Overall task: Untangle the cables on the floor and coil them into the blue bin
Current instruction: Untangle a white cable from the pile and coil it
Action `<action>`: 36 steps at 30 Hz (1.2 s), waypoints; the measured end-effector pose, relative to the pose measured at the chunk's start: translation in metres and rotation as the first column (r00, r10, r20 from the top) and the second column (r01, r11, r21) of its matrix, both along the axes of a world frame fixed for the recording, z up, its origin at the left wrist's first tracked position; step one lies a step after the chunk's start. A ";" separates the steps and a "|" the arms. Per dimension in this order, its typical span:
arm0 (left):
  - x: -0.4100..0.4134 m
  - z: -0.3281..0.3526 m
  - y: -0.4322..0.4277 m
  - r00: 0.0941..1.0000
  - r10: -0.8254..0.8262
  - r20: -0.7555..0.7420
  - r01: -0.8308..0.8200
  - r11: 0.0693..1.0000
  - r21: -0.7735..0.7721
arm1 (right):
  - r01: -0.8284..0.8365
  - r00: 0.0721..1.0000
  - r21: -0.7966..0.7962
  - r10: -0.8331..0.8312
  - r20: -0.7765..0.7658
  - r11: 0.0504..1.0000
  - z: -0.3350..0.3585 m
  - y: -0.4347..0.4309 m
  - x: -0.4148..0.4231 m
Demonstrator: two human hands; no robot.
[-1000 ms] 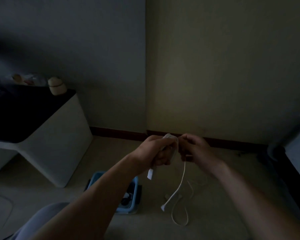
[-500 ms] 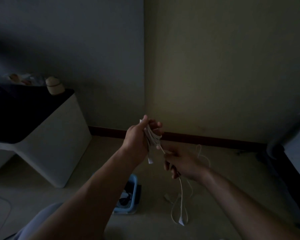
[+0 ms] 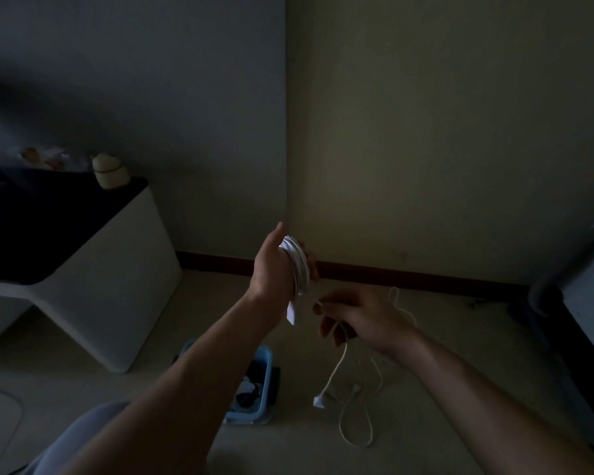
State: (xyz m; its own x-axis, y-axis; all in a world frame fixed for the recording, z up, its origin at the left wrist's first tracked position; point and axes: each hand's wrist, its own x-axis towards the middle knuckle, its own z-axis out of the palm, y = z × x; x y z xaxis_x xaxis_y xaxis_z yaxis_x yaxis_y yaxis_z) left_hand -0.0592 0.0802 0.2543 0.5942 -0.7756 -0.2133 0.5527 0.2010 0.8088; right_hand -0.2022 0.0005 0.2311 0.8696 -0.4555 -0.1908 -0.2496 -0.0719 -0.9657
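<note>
Two bare hands hold a white cable (image 3: 297, 265) above a dim floor, close to a room corner.

From the left: a low white bench (image 3: 124, 286) stands against the wall, with its near corner well apart from my left forearm. The blue bin (image 3: 267, 368) sits on the floor, partly hidden under that forearm. The left hand (image 3: 273, 269) is raised with its back toward me and the thumb up, its fingers curled round a coil of the cable. The right hand (image 3: 364, 320) is lower and just to the right, knuckles up, pinching the cable's free run. From there the cable drops to a loose loop (image 3: 355, 437) on the floor beside the bin. Bare floor stretches right to dark furniture (image 3: 570, 337).
</note>
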 end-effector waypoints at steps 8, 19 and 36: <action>0.002 -0.009 -0.005 0.980 -0.075 0.183 0.032 0.973 0.230 | -0.002 0.992 -0.007 0.003 0.126 1.000 0.011 0.001 -0.004; -0.015 -0.009 0.001 0.790 -0.545 0.281 0.438 0.822 0.364 | 0.222 0.963 -0.203 -0.181 0.202 0.954 0.018 -0.021 -0.006; -0.022 -0.004 0.007 0.808 -0.507 0.301 0.440 0.858 0.265 | 0.302 0.951 -0.281 -0.268 0.152 0.911 -0.007 -0.046 0.000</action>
